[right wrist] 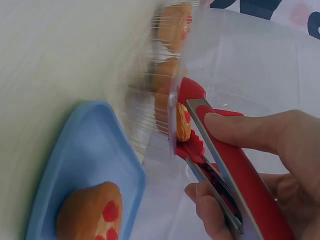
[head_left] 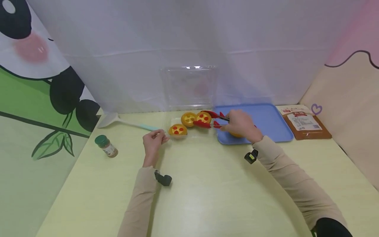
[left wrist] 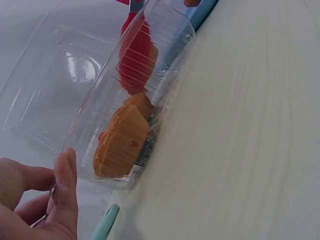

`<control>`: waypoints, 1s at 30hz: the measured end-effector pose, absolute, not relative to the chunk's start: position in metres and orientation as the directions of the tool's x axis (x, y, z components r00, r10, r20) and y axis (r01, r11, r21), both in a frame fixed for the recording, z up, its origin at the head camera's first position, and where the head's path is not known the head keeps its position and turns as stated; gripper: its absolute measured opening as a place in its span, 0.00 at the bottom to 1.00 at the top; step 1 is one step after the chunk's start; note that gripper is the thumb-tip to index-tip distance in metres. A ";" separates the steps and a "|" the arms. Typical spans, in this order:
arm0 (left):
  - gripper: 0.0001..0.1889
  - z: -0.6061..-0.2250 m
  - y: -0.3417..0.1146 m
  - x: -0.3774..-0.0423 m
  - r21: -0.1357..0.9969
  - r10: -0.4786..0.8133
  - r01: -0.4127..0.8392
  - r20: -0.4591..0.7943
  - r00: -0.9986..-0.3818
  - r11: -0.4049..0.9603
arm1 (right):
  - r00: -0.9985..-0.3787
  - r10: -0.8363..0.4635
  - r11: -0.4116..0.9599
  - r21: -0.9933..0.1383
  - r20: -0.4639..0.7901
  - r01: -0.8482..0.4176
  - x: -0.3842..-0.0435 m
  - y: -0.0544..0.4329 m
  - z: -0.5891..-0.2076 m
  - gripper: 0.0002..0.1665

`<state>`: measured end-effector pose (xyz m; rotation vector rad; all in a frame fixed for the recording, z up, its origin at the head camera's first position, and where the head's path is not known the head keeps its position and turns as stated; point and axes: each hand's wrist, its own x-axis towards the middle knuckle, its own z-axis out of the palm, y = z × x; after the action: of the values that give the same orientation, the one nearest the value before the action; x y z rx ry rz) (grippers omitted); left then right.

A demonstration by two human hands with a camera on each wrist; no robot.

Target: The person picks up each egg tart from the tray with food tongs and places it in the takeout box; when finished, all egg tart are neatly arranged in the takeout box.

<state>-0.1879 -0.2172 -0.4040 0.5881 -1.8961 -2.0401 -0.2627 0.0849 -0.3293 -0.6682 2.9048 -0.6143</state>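
Note:
My right hand [head_left: 241,123] grips red-and-metal tongs [right wrist: 235,172]. Between the red tong tips is a small round tart [head_left: 203,117] with red spots, inside the clear plastic box [left wrist: 85,110]. Two more tarts share the box: a spotted one [head_left: 177,129] at its left front and a yellow-topped one [head_left: 188,119] behind. The box's hinged lid [head_left: 190,85] stands raised at the back. At the box's left edge, my left hand [head_left: 154,143] pinches the rim between thumb and fingers. Another red-spotted tart [right wrist: 92,212] lies on the blue tray [head_left: 267,121], partly hidden under my right hand in the head view.
Left of the box lies a pale spatula-like utensil [head_left: 108,120] with a teal handle end. A small jar [head_left: 106,146] with a green lid stands nearer on the left. Right of the tray rests a brown-and-white packet [head_left: 308,123]. A white curtain [head_left: 133,65] hangs behind the table.

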 end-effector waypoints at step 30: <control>0.15 -0.405 -0.219 -0.189 0.992 -0.483 -0.042 -0.092 -0.871 -0.115 | -0.870 -0.482 0.817 -0.304 0.107 -0.490 -0.265 0.067 -0.341 0.25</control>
<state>-0.1889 -0.2193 -0.4052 0.5806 -1.8561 -2.0608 -0.2648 0.0675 -0.3406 -0.8068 3.0185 -0.5153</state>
